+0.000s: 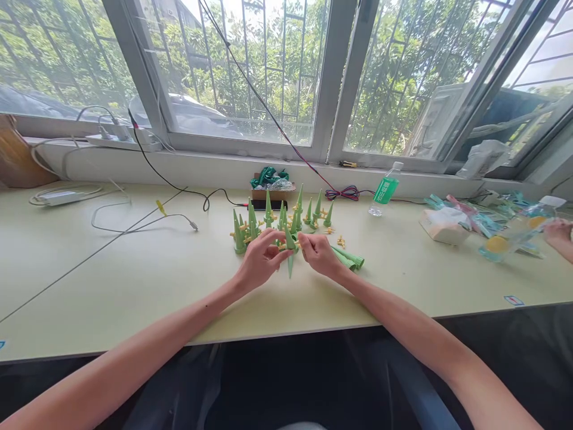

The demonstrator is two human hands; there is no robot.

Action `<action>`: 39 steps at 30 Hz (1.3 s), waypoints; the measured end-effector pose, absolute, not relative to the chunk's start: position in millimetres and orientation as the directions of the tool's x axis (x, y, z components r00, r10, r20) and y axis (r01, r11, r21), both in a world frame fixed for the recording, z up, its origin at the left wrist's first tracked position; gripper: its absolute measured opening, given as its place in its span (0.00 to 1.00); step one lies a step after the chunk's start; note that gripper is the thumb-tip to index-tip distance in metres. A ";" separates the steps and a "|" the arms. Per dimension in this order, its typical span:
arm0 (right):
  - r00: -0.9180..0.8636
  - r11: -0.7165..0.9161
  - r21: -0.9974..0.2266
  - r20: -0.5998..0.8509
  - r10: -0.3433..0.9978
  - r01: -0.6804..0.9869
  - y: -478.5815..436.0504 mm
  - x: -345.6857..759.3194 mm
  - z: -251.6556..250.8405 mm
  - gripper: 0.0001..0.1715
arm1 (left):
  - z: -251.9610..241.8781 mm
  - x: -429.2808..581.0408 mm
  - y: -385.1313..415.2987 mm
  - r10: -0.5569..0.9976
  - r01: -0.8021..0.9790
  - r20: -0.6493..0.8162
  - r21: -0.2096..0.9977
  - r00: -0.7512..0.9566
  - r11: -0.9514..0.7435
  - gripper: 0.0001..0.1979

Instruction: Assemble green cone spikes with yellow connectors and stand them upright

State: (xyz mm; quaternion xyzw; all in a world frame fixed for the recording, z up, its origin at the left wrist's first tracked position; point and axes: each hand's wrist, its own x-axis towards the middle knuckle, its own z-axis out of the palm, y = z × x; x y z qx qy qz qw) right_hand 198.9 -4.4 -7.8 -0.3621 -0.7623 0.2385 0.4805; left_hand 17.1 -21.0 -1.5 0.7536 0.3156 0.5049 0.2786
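Note:
My left hand (263,257) has its fingers closed on a small green cone (290,240), held upright just above the table. At the cone's right side my right hand (320,254) pinches a small yellow peg (298,243), mostly hidden by the fingertips. A second pointed green shape hangs just below the held cone; whether it is a reflection or another piece, I cannot tell. Behind my hands stand several green cones (239,236) with yellow pegs in their sides. Loose yellow pieces (341,242) and green cones lying on their sides (351,258) are right of my right hand.
A dark phone (268,205) and a small cardboard box (273,194) lie behind the cones. To the right stand a green-labelled bottle (385,190) and a white tissue pack (443,226). Cables (147,222) run across the left side. Another person's hand (559,237) shows at far right.

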 end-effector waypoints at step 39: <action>-0.269 0.590 -0.772 0.532 0.803 0.234 -1.8 197.1 -30.2 0.33 | -1.5 7.0 -16.3 0.836 0.196 0.212 0.916 0.506 -0.351 0.17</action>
